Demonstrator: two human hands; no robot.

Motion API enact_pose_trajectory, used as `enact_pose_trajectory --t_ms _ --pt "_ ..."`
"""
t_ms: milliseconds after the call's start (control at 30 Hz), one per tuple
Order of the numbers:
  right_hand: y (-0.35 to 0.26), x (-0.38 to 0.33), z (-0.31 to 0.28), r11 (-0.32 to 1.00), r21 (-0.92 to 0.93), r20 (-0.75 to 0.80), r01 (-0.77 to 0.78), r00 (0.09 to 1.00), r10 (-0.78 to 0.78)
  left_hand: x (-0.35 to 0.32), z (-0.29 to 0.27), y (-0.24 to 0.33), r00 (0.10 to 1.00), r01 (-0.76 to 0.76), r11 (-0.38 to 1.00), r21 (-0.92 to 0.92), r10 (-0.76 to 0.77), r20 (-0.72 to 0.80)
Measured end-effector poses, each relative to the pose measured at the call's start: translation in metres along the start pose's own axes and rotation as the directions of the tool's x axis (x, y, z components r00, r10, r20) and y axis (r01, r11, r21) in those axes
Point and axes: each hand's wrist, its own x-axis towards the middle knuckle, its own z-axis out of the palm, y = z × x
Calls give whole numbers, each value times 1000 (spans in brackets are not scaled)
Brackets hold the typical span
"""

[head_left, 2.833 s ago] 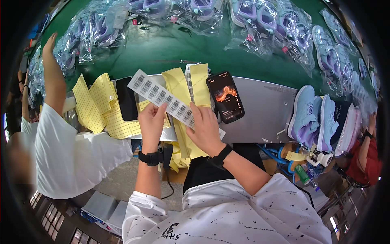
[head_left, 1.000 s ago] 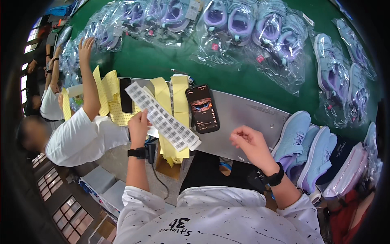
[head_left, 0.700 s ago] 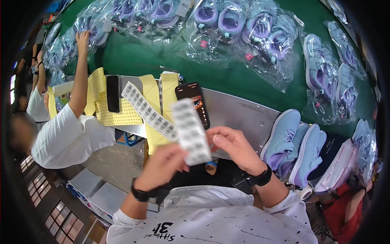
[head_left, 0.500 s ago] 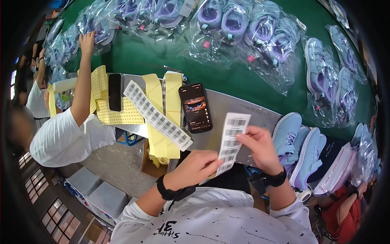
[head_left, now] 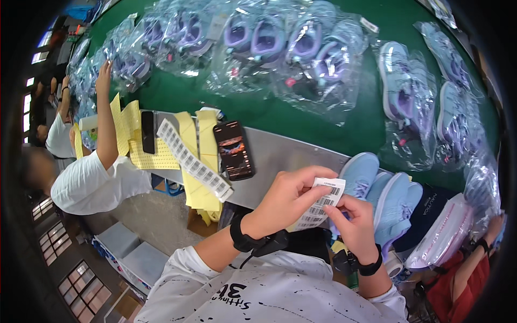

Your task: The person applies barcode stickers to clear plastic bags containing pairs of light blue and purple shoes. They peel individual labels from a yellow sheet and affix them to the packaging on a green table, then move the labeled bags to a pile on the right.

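Note:
Between my two hands is a white strip of barcode labels [head_left: 314,216], its upper end curled toward me. My left hand [head_left: 285,200] pinches the strip's top edge between thumb and fingers. My right hand [head_left: 355,223] is closed on its right side, lower down, with the thumb on the labels. Just beyond my hands stand pale blue and lilac sneakers [head_left: 396,202], unwrapped. Another barcode label strip [head_left: 194,161] lies slantwise over yellow backing paper [head_left: 207,137] on the metal bench [head_left: 291,153]. A phone with a lit screen [head_left: 233,151] rests beside it.
Bagged sneakers [head_left: 307,48] line the green table [head_left: 215,99]. At the right lie a dark shoebox [head_left: 431,212] and a stack of clear plastic bags [head_left: 444,231]. A co-worker in white [head_left: 94,180] reaches across at left; another person in red [head_left: 460,280] is at right. Grey bins [head_left: 142,261] stand lower left.
My left hand has moved from the strip's lower end up to its top. The strip has tilted and curled, and my right hand is lower. The view has shifted to the right.

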Motion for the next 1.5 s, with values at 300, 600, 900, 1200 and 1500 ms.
enact_pose_trajectory --t_ms 300,600,900,1200,1500 --pt "-22 18 -68 922 -167 -348 350 854 -387 32 54 18 997 -65 986 151 70 -32" --pt "-15 31 -79 824 -387 -431 415 709 -559 59 61 22 997 -50 995 87 55 -52" --pt "-28 47 -91 756 -517 -416 402 654 -632 83 62 48 996 56 996 -66 -51 80" --pt "-31 76 -184 922 -79 -684 378 652 -326 97 36 30 989 128 983 -134 -115 96" --pt "64 218 -201 974 106 -691 198 719 -71 106 37 18 979 204 969 -139 -200 39"
